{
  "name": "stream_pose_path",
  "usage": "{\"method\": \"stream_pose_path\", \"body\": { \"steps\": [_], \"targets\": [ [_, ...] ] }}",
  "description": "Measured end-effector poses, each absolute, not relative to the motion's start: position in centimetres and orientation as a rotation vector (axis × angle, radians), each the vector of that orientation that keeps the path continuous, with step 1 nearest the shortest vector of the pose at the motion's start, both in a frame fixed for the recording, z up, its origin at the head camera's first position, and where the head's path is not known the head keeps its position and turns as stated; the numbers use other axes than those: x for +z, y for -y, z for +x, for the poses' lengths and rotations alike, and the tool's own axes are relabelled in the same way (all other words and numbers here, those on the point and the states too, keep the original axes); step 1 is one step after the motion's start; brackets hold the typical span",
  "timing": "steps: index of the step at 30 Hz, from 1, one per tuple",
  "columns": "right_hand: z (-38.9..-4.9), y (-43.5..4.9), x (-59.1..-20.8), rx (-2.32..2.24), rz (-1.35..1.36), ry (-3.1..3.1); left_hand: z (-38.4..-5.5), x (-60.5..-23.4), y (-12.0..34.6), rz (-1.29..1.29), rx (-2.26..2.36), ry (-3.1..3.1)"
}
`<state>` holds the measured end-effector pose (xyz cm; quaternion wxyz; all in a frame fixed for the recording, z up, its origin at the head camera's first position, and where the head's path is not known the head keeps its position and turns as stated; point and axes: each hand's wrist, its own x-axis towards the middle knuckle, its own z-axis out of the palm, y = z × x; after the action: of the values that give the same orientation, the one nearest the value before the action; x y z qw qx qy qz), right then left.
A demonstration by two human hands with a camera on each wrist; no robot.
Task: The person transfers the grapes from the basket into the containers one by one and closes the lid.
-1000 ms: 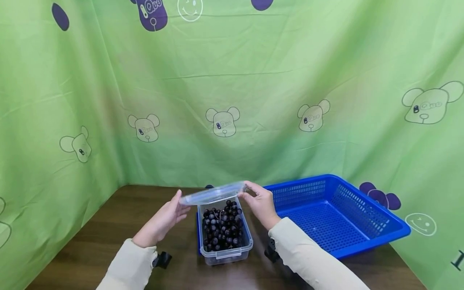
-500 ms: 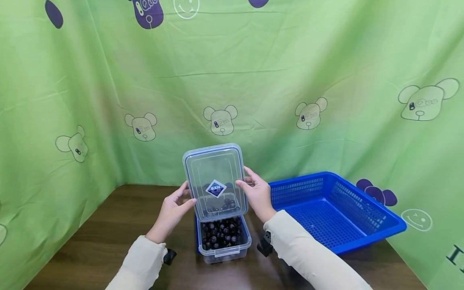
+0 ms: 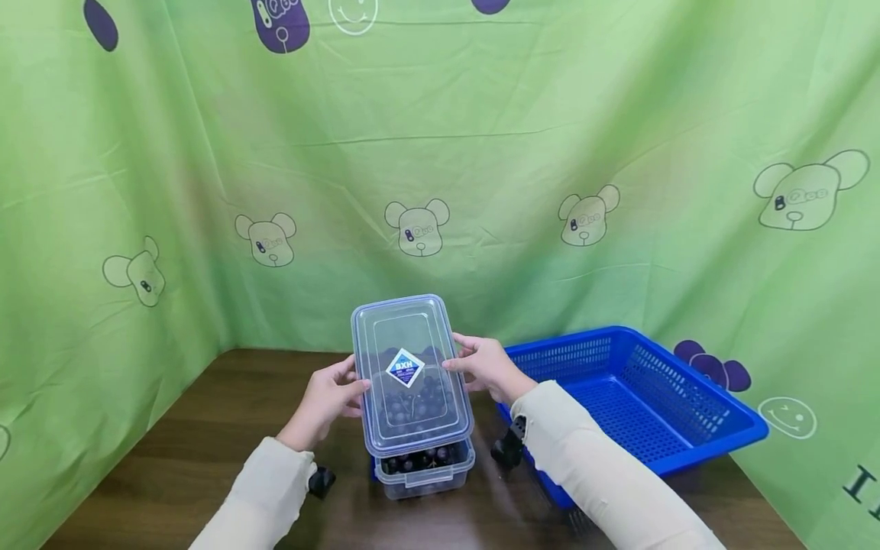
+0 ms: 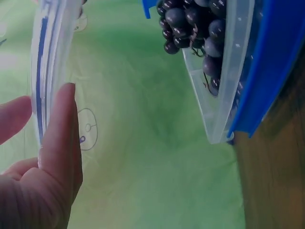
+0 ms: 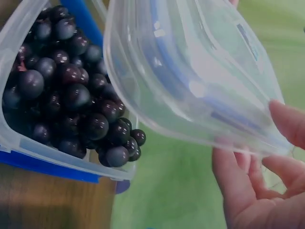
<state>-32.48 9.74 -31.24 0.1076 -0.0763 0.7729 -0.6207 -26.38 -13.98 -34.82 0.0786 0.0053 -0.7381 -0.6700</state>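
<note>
A clear lid (image 3: 392, 321) with a blue seal and a diamond-shaped BXH label tilts above the clear box (image 3: 426, 481), apart from it. My left hand (image 3: 326, 401) pinches its left edge between thumb and fingers. At the right edge, my right hand (image 3: 490, 367) pinches it the same way. Dark grapes (image 5: 71, 95) fill the box to the brim, and a few overhang its far end in the right wrist view. Much of the bunch shows only through the lid in the head view. A blue flap (image 4: 271, 57) hangs along the box's side in the left wrist view.
A large blue perforated basket (image 3: 687, 451) stands to the right of the box, partly behind my right sleeve (image 3: 591, 458). Brown tabletop (image 3: 206, 428) lies under everything. A green patterned cloth (image 3: 502, 137) hangs behind the table and on both sides.
The lid has gone from nearly edge-on to face-up toward the head camera, then come lower over the box. My left hand now pinches its edge with the thumb on top.
</note>
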Motion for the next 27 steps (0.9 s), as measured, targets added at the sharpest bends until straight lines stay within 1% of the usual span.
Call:
{"method": "stream_pose_path", "body": {
  "steps": [10,17,23,27],
  "targets": [
    [-33.5,-9.4,-30.7,-1.768,-0.152,-2.169,-28.1,-34.3,15.3,0.068,-2.306,2.308],
    [-34.0,-8.5,-31.1,-1.840,-0.093,-2.287,-28.9,-33.9,15.5,0.107,-2.321,2.363],
    [-33.8,-8.3,-32.5,-1.781,-0.118,-2.334,-29.1,-34.7,15.4,0.208,-2.305,2.383],
    [-33.6,-8.2,-33.5,-1.723,-0.138,-2.440,-29.1,-35.3,15.5,0.224,-2.305,2.390]
  ]
}}
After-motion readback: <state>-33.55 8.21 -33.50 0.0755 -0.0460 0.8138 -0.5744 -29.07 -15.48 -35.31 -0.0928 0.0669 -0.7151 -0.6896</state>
